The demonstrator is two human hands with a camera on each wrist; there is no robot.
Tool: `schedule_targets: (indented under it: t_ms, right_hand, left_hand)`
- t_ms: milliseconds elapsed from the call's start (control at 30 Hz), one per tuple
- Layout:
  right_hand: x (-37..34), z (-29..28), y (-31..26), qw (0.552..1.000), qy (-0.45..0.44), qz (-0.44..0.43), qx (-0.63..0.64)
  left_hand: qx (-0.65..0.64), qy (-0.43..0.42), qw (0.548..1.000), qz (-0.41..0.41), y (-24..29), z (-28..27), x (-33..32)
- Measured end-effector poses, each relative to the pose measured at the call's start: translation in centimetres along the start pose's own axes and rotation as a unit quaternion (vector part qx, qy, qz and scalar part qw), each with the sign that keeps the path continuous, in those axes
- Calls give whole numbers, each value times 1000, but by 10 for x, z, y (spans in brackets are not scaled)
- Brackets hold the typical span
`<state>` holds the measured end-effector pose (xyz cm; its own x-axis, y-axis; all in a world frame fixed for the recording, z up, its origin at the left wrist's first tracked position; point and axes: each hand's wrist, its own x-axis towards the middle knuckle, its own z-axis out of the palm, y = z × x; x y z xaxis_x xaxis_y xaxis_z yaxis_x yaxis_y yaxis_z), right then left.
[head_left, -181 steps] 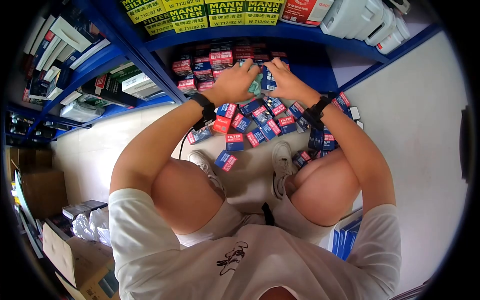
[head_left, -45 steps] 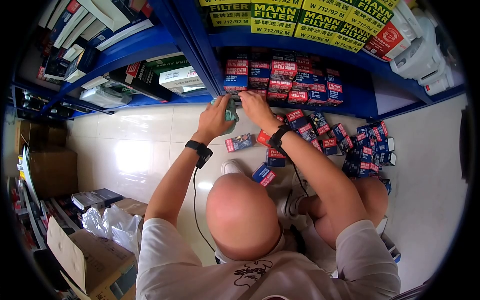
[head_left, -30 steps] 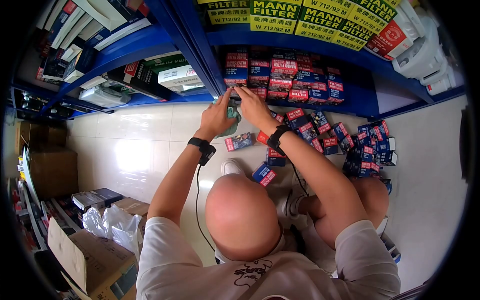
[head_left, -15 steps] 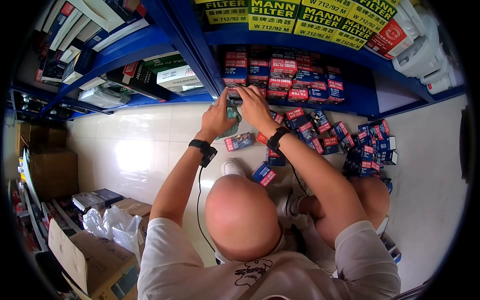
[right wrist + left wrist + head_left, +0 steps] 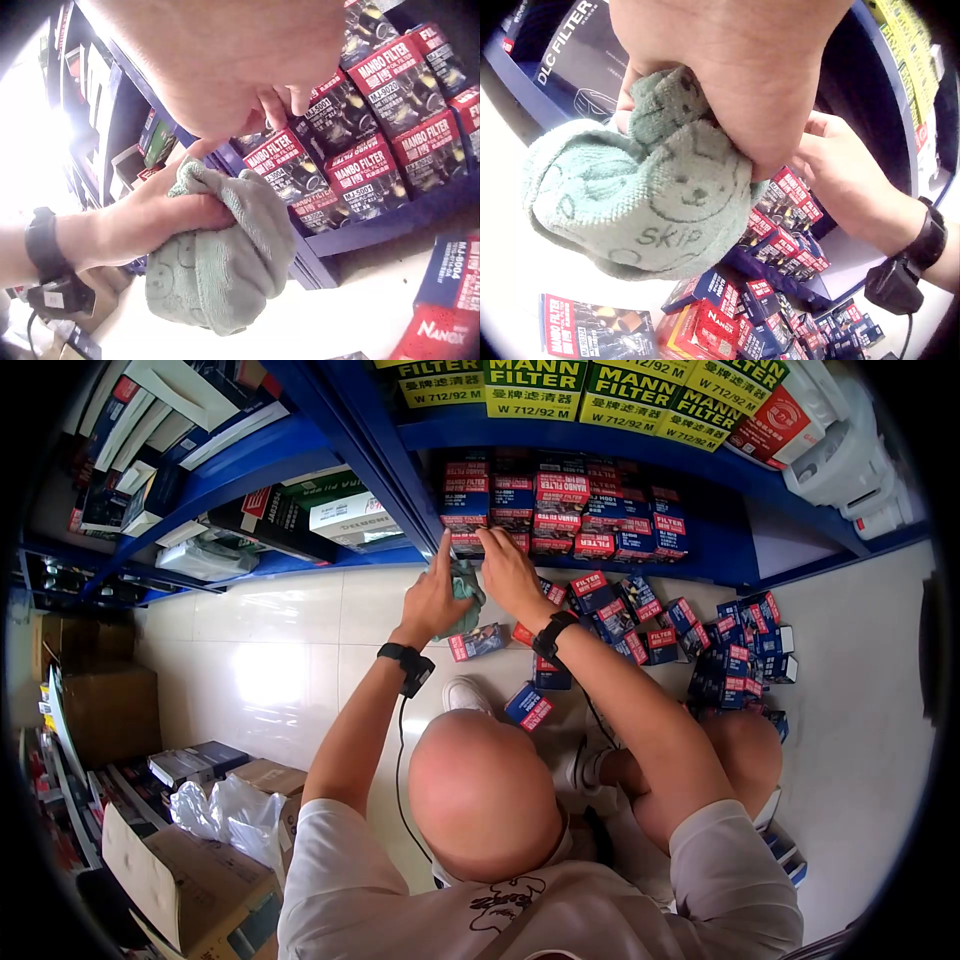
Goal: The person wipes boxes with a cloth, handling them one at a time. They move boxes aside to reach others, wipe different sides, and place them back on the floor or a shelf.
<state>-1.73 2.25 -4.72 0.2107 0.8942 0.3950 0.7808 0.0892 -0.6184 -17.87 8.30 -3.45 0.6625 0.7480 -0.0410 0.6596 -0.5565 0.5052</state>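
Observation:
My left hand [image 5: 433, 603] grips a crumpled green cloth [image 5: 641, 202] printed with a face and the word SKIP. Its index finger stretches up toward the leftmost stack on the lower blue shelf [image 5: 715, 565]. Beside it, my right hand [image 5: 510, 578] has its fingertips at the front of that stack, touching a red and blue oil filter box [image 5: 277, 159]. In the right wrist view the back of that hand covers part of the stack. More filter boxes [image 5: 367, 180] stand in columns to the right of both hands.
Several loose filter boxes [image 5: 598, 598] lie scattered on the tiled floor, with a heap [image 5: 735, 660] by my right knee. Yellow filter boxes [image 5: 535, 388] fill the shelf above. A blue upright [image 5: 375, 455] stands left of the stacks. An open carton [image 5: 200, 890] sits at lower left.
Six seconds ago my right hand held a filter box further right; since then I have shifted left and the shelved boxes stand in tidier columns. Over the last second the hands barely move.

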Motion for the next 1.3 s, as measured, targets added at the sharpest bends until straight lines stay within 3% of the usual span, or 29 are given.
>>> schedule_targets:
  t_ms: [467, 600, 667, 867, 1300]
  right_hand:
    - [0, 10, -1, 998, 48, -6, -31]
    - [-6, 5, -9, 997, 7, -7, -76]
    - [-15, 10, -8, 985, 33, -61, -159]
    - [-24, 12, -4, 971, -7, -119, -209]
    - [-10, 15, -7, 989, -10, -55, -137]
  left_hand:
    - [-2, -15, 1000, -2, -5, 4, 5]
    - [12, -42, 999, -18, -3, 6, 6]
    - [14, -43, 999, -18, -3, 9, 6]
    - [53, -51, 997, -25, 4, 13, 4]
    - [51, -2, 998, -22, 3, 13, 17]
